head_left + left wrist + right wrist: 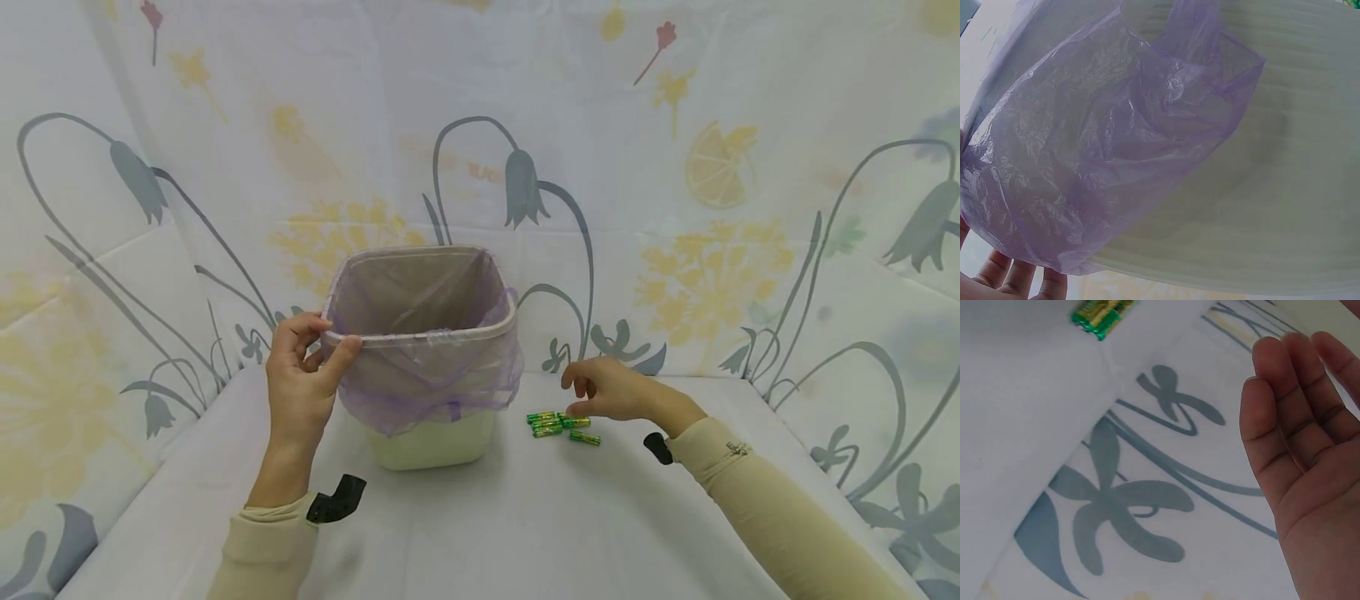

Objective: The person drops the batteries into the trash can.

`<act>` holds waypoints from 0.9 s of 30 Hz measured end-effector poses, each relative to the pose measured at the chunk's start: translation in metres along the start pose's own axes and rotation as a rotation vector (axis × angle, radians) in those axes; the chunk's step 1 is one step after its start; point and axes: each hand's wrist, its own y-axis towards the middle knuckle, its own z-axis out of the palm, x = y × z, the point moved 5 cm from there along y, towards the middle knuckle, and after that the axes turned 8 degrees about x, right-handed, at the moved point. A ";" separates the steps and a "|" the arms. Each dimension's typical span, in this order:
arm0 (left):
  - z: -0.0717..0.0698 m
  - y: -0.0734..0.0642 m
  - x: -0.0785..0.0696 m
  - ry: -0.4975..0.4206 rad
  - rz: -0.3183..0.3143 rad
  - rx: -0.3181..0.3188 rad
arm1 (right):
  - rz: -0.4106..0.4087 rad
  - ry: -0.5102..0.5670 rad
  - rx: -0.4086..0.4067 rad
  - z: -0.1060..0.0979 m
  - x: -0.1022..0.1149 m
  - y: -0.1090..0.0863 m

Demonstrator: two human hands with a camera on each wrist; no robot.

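Note:
A pale trash can [431, 446] stands left of the middle, lined with a thin purple plastic bag [427, 379] folded over its rim. My left hand [300, 383] grips the can's near left rim, thumb on the front and fingers at the side. Several green and gold batteries [546, 429] lie together on the table to the can's right, one lying slightly apart nearer me. Just above them hovers my right hand [611, 389], fingers loosely bent. The right wrist view shows its palm holding nothing, with batteries [1100, 317] lying beyond the fingers.
White cloth covers the table [450, 533]. Behind it hangs a light curtain [600, 108] printed with flowers and fruit, which also runs along both sides. Black wrist mounts [337, 498] sit at both cuffs.

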 end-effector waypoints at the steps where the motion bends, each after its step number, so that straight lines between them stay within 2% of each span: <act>1: 0.000 0.000 0.000 0.002 -0.003 -0.002 | 0.002 0.001 0.007 0.004 -0.002 0.000; 8: -0.001 -0.001 0.000 0.000 -0.005 -0.007 | 0.017 0.014 0.052 0.032 -0.019 -0.001; 13: -0.001 -0.001 0.001 0.005 -0.002 -0.008 | 0.015 -0.019 0.061 0.047 -0.028 0.000; 27: 0.000 0.000 0.002 0.012 0.002 -0.005 | 0.077 -0.031 0.095 0.066 -0.041 0.002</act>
